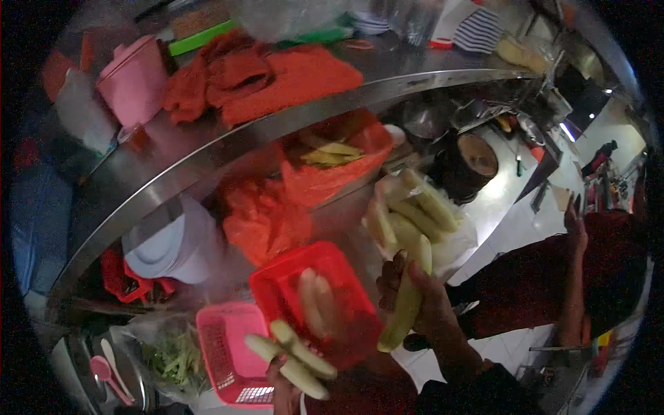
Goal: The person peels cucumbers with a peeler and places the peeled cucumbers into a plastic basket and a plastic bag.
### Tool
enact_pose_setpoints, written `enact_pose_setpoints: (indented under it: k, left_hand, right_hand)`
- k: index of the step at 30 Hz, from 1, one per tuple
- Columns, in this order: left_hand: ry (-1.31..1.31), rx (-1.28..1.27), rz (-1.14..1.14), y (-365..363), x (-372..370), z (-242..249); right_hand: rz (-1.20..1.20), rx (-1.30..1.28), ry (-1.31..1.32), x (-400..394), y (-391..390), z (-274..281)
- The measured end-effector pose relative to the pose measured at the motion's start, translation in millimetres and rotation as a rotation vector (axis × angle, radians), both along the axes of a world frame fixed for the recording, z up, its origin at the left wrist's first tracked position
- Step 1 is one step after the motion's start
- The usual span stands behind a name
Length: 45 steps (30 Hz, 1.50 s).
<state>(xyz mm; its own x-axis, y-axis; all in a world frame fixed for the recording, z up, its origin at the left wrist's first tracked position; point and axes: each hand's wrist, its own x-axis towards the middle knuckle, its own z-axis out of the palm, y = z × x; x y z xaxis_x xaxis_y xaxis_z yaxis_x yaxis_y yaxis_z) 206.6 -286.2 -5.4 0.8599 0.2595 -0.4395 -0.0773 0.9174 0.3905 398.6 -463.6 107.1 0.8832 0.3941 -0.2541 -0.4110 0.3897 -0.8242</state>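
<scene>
Red basket (pixel 272 294) sits beside a smaller pink basket (pixel 232 332), near a plastic bag (pixel 455 250) of pale vegetables (pixel 418 216). The right hand (pixel 430 301) wraps round one long vegetable (pixel 401 321) beside the bag; the left hand (pixel 284 389), closed, grips two shorter vegetables (pixel 299 369) over the baskets.

We count 2 long vegetables (pixel 290 368) in our left hand (pixel 280 389), 1 pink basket (pixel 235 332), 1 red basket (pixel 275 285), 1 lidded bucket (pixel 197 245).
</scene>
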Motion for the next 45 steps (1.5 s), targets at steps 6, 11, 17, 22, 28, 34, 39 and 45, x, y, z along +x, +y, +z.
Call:
enact_pose_setpoints:
  k: [6,11,17,22,28,34,39,45]
  left_hand:
    - [-0.037,-0.091,0.001,-6.4,0.0,-33.3]
    - [0.051,-0.072,-0.070,-19.0,6.6,-25.0]
    - [0.080,-0.096,-0.067,-25.9,10.4,-26.6]
    - [0.080,-0.102,-0.023,-25.6,9.0,-26.8]
    - [0.066,-0.092,0.027,-22.9,7.1,-24.1]
    - [0.055,-0.098,0.060,-16.9,4.6,-17.8]
    - [0.057,-0.098,0.071,-18.3,-0.6,-19.2]
    - [0.061,-0.083,0.069,-18.1,2.3,-17.8]
  right_hand:
    - [0.449,-0.191,-0.123,-47.5,70.5,-4.9]
    - [0.369,-0.953,-1.342,-91.9,83.8,-57.3]
    - [0.246,-0.959,-0.863,46.4,35.1,-69.3]
    - [-0.197,-1.811,-1.222,183.9,-69.7,-126.6]
    - [-0.163,-1.792,-1.159,219.0,-101.3,-154.8]
    - [0.335,-1.617,-0.556,168.5,-115.2,-42.3]
    - [-0.224,-0.056,0.071,90.7,-107.2,-16.1]
    - [-0.233,0.208,-0.129,53.9,-95.4,-9.5]
